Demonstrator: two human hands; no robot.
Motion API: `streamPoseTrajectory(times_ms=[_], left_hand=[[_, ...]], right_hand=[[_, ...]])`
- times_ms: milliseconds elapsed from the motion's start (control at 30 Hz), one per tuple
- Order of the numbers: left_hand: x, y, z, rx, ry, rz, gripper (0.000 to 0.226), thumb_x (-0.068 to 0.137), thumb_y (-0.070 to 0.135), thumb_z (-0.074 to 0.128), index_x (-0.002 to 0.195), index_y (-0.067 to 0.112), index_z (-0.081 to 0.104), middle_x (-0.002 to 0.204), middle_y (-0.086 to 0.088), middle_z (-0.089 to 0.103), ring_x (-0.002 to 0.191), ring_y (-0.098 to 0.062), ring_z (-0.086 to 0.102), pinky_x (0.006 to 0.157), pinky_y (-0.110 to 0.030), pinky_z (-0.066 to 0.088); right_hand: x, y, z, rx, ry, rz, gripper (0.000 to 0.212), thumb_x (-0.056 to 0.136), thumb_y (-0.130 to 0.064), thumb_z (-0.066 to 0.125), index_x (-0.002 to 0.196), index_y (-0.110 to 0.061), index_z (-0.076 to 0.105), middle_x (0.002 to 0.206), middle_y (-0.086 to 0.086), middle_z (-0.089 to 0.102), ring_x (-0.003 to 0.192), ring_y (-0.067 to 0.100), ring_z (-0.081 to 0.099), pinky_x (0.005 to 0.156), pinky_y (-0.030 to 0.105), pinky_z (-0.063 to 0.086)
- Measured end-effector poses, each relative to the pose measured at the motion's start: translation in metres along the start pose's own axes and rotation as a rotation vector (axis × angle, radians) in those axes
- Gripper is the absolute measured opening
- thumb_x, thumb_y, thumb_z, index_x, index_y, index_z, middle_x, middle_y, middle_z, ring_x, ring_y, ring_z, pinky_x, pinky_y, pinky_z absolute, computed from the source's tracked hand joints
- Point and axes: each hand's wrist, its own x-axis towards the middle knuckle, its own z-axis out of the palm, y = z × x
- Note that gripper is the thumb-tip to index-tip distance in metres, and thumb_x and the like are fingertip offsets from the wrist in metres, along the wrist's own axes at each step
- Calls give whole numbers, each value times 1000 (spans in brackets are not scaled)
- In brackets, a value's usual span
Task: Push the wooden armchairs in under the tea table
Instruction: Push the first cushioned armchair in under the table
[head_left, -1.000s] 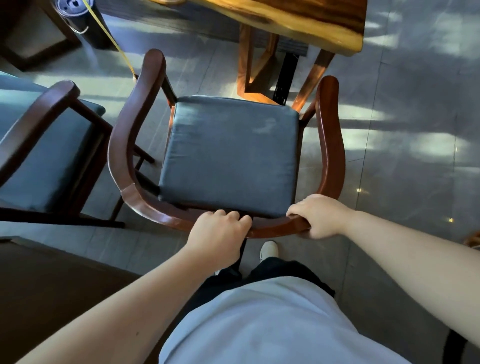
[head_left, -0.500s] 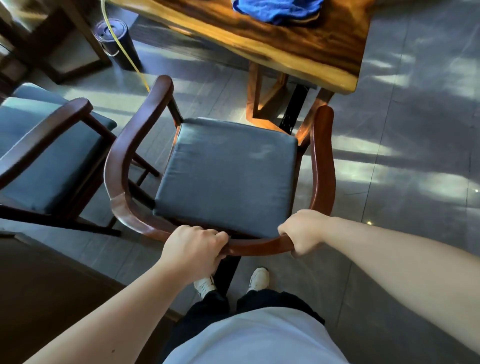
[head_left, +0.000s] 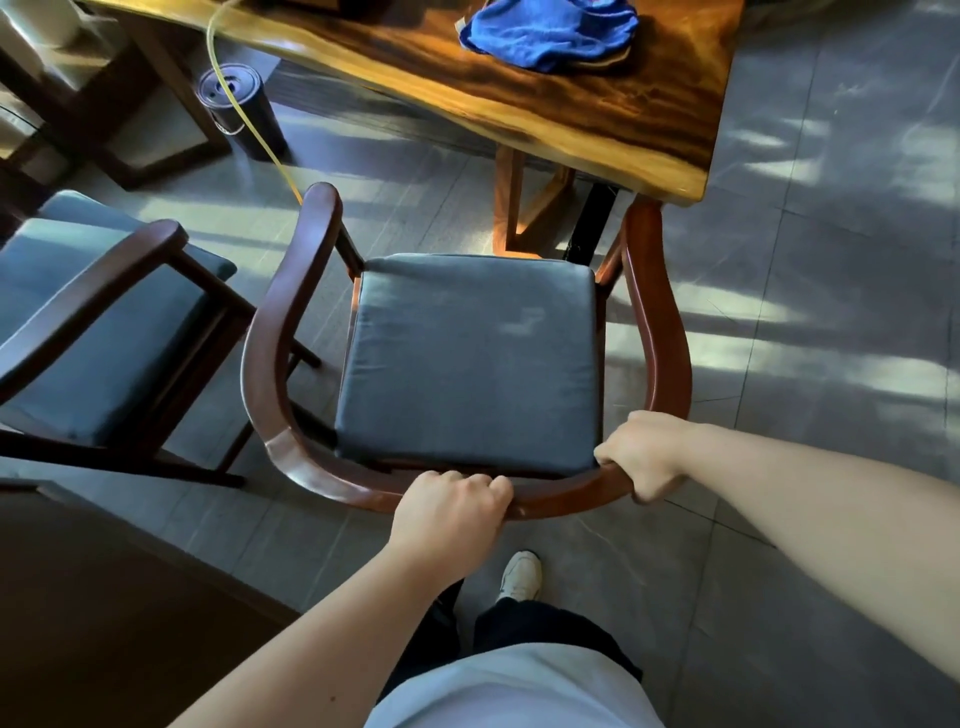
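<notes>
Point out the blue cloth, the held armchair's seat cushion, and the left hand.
blue cloth (head_left: 548, 31), head view, middle of the crumpled fabric on the tea table.
seat cushion (head_left: 467, 364), head view, centre of the dark pad.
left hand (head_left: 449, 512), head view, back of the hand gripping the chair's curved back rail.

No text, label, brand, number or sign can be read anywhere in this view.
</notes>
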Motion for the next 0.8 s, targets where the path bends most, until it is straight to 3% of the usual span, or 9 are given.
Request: streamPoseTrajectory(times_ms=[167,267,333,467,600,700,800], left_hand=[[-2,-3,-2,-24,50,27,17,81,30,59,92,21,49,83,1,65,72,-27,60,58,-35,45],[-13,-23,-13,-55,72,91,27,72,30,65,94,20,52,82,2,64,75,-27,59,61,-36,48],[-28,-52,-14,-74,76,61,30,68,33,68,92,20,55,83,1,66,77,-28,61,64,-36,50],[-45,-115,-11,-126,-8,112,30,77,34,61,100,16,63,95,-1,70,91,-28,64,76,-38,54],[-38,-136,-8,-180,-19,291,28,80,33,63,106,22,62,94,4,71,83,-23,67,57,-36,55],[-36,-140,-3,-151,-11,356,24,76,28,67,98,21,61,85,4,70,77,-23,67,50,-36,52],[-32,-146,0,-169,9,408,18,75,23,65,91,20,58,78,4,67,68,-26,64,44,-37,49]], right_hand=[[-8,0,3,101,89,-2,20,73,-32,67,86,-28,52,83,-5,62,77,19,58,75,33,47],[-18,-22,0,207,199,-2,44,76,-35,66,119,-26,56,110,-2,63,101,20,58,90,40,47],[-21,-51,-4,258,323,-38,55,76,-34,66,128,-25,53,120,-3,61,110,19,56,95,41,45],[-6,-129,-16,354,591,2,45,80,-39,63,122,-23,59,119,-2,65,107,23,60,89,42,49],[5,-169,-24,350,693,221,42,84,-52,57,114,-24,64,105,-5,72,95,25,66,76,40,52],[1,-173,-21,341,701,275,29,74,-41,61,94,-22,68,90,-5,73,84,24,68,68,37,52],[3,-175,-23,357,686,338,28,70,-35,59,90,-19,69,88,-2,73,83,26,67,68,39,52]])
